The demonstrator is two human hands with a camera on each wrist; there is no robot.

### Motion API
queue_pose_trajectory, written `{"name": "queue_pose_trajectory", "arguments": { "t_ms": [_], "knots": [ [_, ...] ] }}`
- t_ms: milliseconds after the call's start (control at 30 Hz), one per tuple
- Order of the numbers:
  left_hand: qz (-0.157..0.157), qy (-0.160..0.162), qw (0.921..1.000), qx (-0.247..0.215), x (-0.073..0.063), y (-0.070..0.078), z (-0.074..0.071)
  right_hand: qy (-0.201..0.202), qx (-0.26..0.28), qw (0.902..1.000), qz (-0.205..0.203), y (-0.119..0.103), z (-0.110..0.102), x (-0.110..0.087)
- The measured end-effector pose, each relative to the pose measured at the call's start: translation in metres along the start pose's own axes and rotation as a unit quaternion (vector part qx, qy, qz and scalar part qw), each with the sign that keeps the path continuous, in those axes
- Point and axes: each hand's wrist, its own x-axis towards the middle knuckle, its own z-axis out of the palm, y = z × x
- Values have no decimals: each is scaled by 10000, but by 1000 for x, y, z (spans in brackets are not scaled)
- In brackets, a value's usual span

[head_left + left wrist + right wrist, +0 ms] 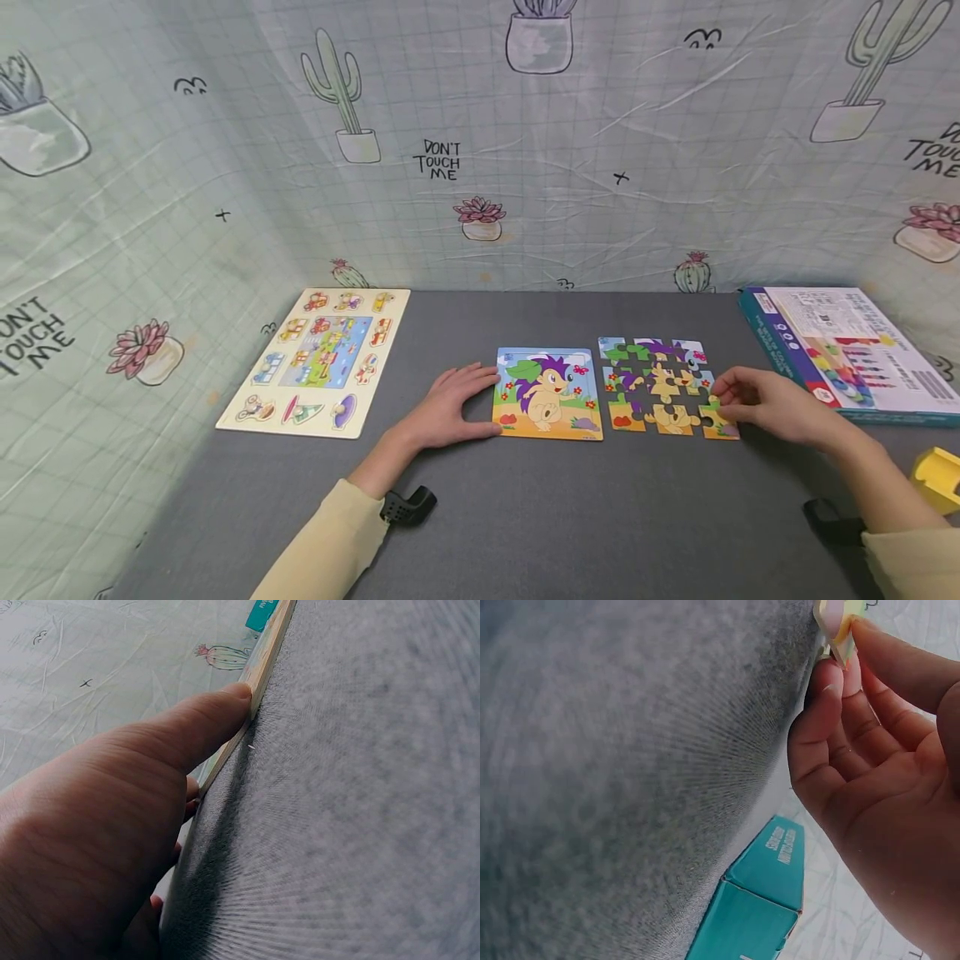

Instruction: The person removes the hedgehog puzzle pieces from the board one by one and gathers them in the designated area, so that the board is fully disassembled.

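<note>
A square picture board (547, 396) with a purple-haired hedgehog cartoon lies flat on the grey table. My left hand (448, 408) rests at its left side, with thumb and fingertips touching the edge; in the left wrist view the thumb lies against the wooden board edge (268, 664). Right of the board, jigsaw pieces (663, 417) of the same picture lie in loose rows with gaps. At their right side, my right hand (776, 404) pinches a jigsaw piece (831, 619) between thumb and curled fingers. The fingers partly hide that piece in the head view.
A cream wooden board (255, 417) with vehicle and toy pictures lies at the left. At the right back sits a teal-edged box (855, 350), with a yellow object (937, 479) nearer the front. A cactus-print cloth (525, 117) hangs behind the table.
</note>
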Motion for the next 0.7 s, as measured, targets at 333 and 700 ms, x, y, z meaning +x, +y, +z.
{"name": "queue_pose_trajectory", "arguments": {
  "t_ms": [333,700],
  "knots": [
    [-41,10,10000,-35,-1,0,1,10,1,10000,52,-2,1,-1],
    [-74,7,10000,-41,-1,1,0,-311,-99,9995,-34,-1,0,-4]
  ]
}}
